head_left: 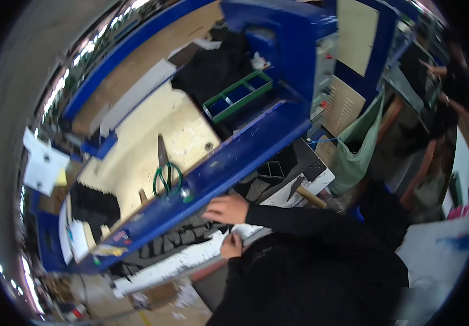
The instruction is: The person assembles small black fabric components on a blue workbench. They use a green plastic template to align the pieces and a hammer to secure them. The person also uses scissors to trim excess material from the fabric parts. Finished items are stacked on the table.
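Right hand mid-frame, fingers loosely extended over dark flat cut pieces; left hand just below, apart, curled at a worn white strip, grip can't be told from here. Green-handled metal scissors lie left of centre, on a cream wooden counter.

Pretty sure I'm looking in on a factory workshop: there's a hefty blue machine with red buttons near its right end, green-handled scissors lying at its front edge, and dark cut pieces along a white board below. I also see another worker far right and scraps on the floor.
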The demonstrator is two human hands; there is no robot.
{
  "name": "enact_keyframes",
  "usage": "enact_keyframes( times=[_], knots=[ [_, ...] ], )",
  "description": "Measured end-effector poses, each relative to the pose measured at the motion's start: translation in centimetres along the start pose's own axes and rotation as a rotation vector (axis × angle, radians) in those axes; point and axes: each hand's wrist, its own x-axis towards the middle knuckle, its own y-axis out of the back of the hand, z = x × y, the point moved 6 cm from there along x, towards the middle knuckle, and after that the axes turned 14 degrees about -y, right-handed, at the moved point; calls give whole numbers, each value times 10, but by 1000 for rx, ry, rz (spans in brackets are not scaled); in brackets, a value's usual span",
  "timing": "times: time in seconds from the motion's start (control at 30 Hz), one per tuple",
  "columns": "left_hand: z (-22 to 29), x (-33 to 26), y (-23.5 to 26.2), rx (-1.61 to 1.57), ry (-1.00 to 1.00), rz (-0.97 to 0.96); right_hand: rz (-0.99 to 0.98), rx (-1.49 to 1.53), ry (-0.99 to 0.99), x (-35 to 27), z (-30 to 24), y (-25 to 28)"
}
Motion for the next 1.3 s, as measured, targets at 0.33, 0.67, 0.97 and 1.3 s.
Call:
enact_keyframes(
  times=[0.33, 0.67, 0.97, 1.3],
  knots=[
    [12, 62, 26, 68, -207, 26, -108, 79, -319, 12, 4, -29],
    [2, 78, 33, 10, -81, -121, -97, -585, -175, -162, 133, 9],
    [16, 62, 41, 140, -287, 15, -23, -631, -324, -153, 113, 10],
    [21, 57, 27, 138, -254, 11, 26, -699, -338, -161, 120, 11]
  ],
)
